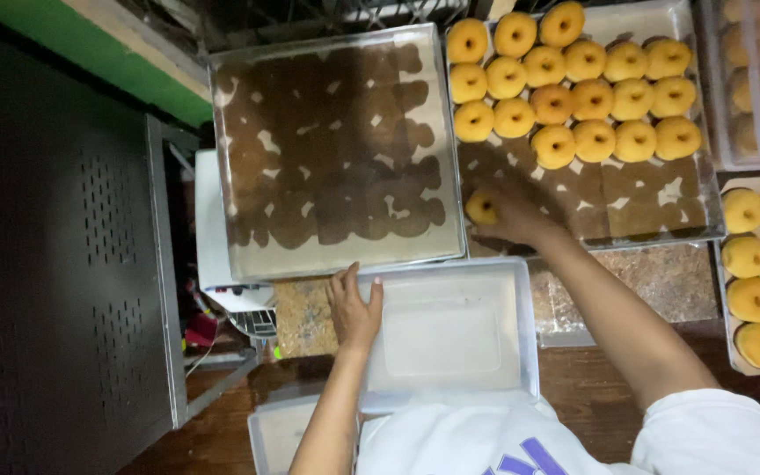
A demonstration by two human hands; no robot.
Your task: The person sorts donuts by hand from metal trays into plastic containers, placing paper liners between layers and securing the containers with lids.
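empty grease-stained tray (336, 237) at left; perforated metal panel (63, 246) beyond.

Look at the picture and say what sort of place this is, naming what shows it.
Probably a bakery or doughnut kitchen: rows of doughnuts fill a metal tray, an oil-stained empty tray sits beside it, and the right hand holds one doughnut.
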